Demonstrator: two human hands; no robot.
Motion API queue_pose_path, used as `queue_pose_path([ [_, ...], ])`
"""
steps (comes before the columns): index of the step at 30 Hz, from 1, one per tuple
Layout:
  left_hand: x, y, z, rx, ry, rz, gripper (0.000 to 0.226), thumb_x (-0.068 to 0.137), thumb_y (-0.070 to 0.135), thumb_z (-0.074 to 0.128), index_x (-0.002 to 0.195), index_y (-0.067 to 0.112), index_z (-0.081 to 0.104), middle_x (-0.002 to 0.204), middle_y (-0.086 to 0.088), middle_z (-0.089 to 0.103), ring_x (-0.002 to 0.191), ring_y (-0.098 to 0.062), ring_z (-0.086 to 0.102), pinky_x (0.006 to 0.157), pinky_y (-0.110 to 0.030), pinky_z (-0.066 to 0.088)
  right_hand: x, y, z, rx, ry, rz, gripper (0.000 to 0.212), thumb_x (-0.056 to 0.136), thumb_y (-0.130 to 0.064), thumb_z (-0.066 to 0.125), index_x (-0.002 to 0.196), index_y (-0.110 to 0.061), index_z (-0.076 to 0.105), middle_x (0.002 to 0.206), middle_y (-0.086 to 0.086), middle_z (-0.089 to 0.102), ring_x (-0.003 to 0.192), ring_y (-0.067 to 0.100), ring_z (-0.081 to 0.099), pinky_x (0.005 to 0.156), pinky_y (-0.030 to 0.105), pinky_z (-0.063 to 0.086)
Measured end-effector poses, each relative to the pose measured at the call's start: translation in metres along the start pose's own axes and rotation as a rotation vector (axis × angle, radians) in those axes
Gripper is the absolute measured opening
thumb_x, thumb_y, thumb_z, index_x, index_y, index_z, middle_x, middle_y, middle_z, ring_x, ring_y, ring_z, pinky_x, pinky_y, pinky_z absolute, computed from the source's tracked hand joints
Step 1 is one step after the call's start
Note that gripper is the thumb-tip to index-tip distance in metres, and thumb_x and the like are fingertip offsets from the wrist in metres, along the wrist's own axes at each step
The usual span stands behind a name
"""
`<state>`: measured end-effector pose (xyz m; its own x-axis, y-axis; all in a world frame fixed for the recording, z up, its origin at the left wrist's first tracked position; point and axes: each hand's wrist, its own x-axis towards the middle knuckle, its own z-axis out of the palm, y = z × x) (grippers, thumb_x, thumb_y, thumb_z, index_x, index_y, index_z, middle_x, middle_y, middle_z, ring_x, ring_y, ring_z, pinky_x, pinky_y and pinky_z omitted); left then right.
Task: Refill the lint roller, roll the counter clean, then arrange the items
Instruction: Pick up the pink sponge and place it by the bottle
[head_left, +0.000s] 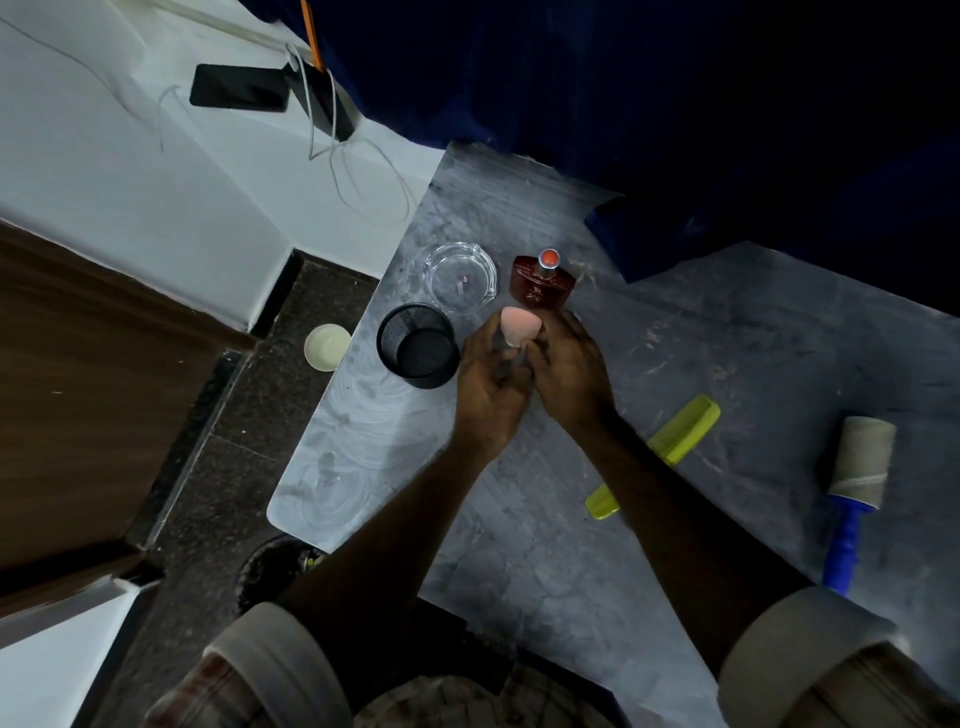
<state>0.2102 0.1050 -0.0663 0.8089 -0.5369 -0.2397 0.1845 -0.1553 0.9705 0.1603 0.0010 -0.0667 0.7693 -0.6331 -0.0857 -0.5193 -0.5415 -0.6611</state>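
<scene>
- A grey marbled desk (519, 545) runs below dark blue cloth.
- Left hand (488, 384) and right hand (571, 364) meet mid-desk, fingers clamped together on a pink sponge (519, 325).
- The lint roller (860, 467) lies at the right edge, well apart.
- A yellow comb (680, 431) lies under the right forearm.
- A black mesh cup (418, 345) stands just left of the hands.
- A glass dish (460, 278) and a red bottle (543, 283) sit beyond.

The left arm comes in from seven o'clock and the right arm from five o'clock. The left hand (488, 387) and right hand (571, 371) meet, fingers curled around a makeup sponge (519, 325).
</scene>
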Motion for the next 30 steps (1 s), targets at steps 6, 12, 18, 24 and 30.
queue_pose_path([
  [6, -0.003, 0.012, 0.000, -0.001, -0.023, -0.012, 0.072, 0.083, 0.007, 0.061, 0.152, -0.008, 0.045, 0.149, -0.029, 0.051, 0.112, 0.007, 0.066, 0.097, -0.015, 0.052, -0.001, 0.001, -0.001, 0.011, 0.010, -0.003, 0.043, 0.094, -0.018, 0.058, 0.136, -0.014, 0.056, 0.131, 0.008, 0.061, 0.122, 0.024, 0.058, 0.102, 0.041, 0.049],
  [12, -0.004, 0.010, -0.002, 0.076, -0.037, -0.050, 0.071, 0.085, 0.006, 0.060, 0.153, -0.006, 0.044, 0.148, -0.031, 0.052, 0.134, -0.041, 0.062, 0.111, -0.057, 0.054, -0.001, 0.000, -0.001, 0.007, 0.026, 0.001, 0.042, 0.092, -0.018, 0.059, 0.134, -0.016, 0.057, 0.126, 0.006, 0.062, 0.118, 0.023, 0.058, 0.099, 0.037, 0.049],
  [18, -0.010, 0.009, -0.003, 0.165, 0.005, 0.019, 0.060, 0.083, 0.031, 0.064, 0.139, 0.044, 0.046, 0.147, -0.016, 0.053, 0.136, -0.043, 0.059, 0.109, -0.066, 0.051, -0.003, 0.001, -0.001, 0.022, 0.034, 0.016, 0.043, 0.091, -0.020, 0.061, 0.133, -0.016, 0.058, 0.125, 0.006, 0.064, 0.117, 0.022, 0.060, 0.098, 0.039, 0.051],
  [24, -0.010, 0.004, -0.006, 0.057, -0.022, -0.053, 0.075, 0.086, 0.011, 0.068, 0.156, 0.002, 0.043, 0.155, -0.020, 0.050, 0.127, -0.034, 0.065, 0.105, -0.052, 0.058, -0.017, 0.007, -0.013, 0.037, 0.057, 0.049, 0.037, 0.090, -0.017, 0.063, 0.126, -0.011, 0.060, 0.119, 0.007, 0.065, 0.111, 0.024, 0.064, 0.095, 0.041, 0.053],
  [30, -0.040, -0.016, -0.013, 0.153, -0.106, -0.142, 0.050, 0.098, -0.019, 0.053, 0.145, 0.000, 0.054, 0.128, -0.004, 0.065, 0.102, -0.009, 0.062, 0.083, -0.009, 0.055, -0.080, 0.038, -0.066, 0.140, 0.232, 0.246, 0.033, 0.087, -0.007, 0.066, 0.120, -0.008, 0.064, 0.114, 0.007, 0.070, 0.096, 0.019, 0.071, 0.081, 0.018, 0.054],
])
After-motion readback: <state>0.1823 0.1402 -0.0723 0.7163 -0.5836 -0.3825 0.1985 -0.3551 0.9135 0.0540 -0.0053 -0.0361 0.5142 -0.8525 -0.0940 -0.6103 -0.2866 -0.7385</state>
